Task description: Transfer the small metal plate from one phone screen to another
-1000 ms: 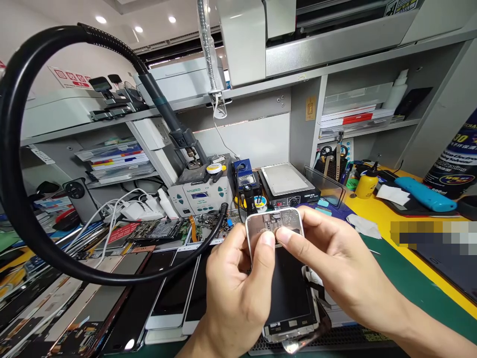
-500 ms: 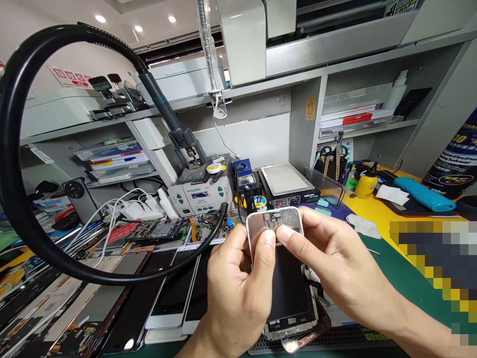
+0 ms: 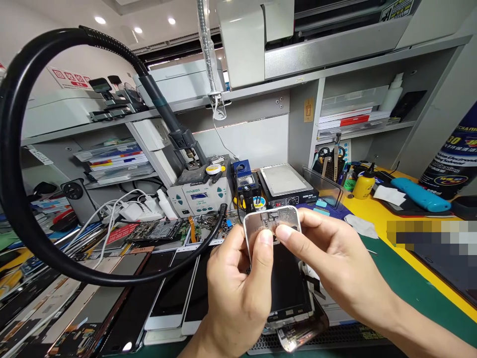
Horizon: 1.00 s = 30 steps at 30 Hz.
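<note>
A partly dismantled phone (image 3: 290, 283) with a light metal rim and a black panel is held upright and tilted in front of me. My left hand (image 3: 242, 283) grips its left side, the thumb pressed on the inner face near the top. From the right, my right hand (image 3: 335, 253) holds the top right edge, its thumb tip close beside the left thumb. Small parts show above the thumbs, but they are too fine to make out. Under the phone's lower end, a glossy curved brownish piece (image 3: 305, 330) sticks out; whether it is attached, I cannot tell.
Several phones and screens (image 3: 171, 293) lie in a row at left, beneath a looping black hose (image 3: 11, 149). Behind are circuit boards (image 3: 160, 231), a soldering-type station (image 3: 199, 196) and a flat heating plate (image 3: 283, 179). A yellow bottle (image 3: 363, 184) stands right.
The phone and both hands have shifted very slightly left in view, and the phone's lower end tilts a little differently, showing more of the brownish piece. Both grips stay the same.
</note>
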Tool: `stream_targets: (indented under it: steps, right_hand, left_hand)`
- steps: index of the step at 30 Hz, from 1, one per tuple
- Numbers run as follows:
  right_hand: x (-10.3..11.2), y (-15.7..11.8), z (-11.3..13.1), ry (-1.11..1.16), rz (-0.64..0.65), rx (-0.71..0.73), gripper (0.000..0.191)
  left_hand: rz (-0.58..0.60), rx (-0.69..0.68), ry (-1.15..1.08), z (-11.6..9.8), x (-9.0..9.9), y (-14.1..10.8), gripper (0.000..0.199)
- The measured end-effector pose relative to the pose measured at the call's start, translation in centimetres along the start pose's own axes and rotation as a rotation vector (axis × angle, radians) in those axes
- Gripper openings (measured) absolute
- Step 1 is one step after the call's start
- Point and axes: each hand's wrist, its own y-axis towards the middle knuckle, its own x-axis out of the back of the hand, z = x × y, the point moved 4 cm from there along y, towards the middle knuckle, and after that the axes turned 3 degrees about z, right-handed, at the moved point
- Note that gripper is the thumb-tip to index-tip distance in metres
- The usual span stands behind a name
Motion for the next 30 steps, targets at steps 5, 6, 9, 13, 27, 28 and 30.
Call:
stream_targets:
  steps: [5, 6, 9, 13, 27, 28, 30]
  right_hand:
    - [-0.05, -0.08, -0.03, 0.030, -0.008, -0.031, 0.019]
    - [-0.07, -0.08, -0.03, 0.029, -0.010, -0.036, 0.019]
    - [-0.11, -0.05, -0.04, 0.024, -0.015, -0.042, 0.020]
    - [-0.11, -0.13, -0.11, 0.031, -0.010, -0.036, 0.020]
    - [-0.34, -0.15, -0.30, 0.033, -0.011, -0.032, 0.020]
    - [-0.34, -0.14, -0.31, 0.034, -0.013, -0.035, 0.021]
    - [-0.33, -0.13, -0.34, 0.033, -0.014, -0.041, 0.022]
  left_hand:
    - [0.019, 0.010, -0.054, 0.17, -0.13, -0.14, 0.032]
    - [0.023, 0.008, -0.056, 0.15, -0.14, -0.17, 0.031]
    - [0.024, 0.001, -0.060, 0.03, -0.15, -0.19, 0.030]
    - [0.030, 0.003, -0.070, -0.06, -0.19, -0.15, 0.031]
    - [0.005, -0.031, -0.049, -0.21, -0.16, -0.06, 0.032]
    - [0.004, -0.033, -0.045, -0.20, -0.16, 0.00, 0.031]
    - [0.007, -0.025, -0.047, -0.14, -0.20, 0.09, 0.031]
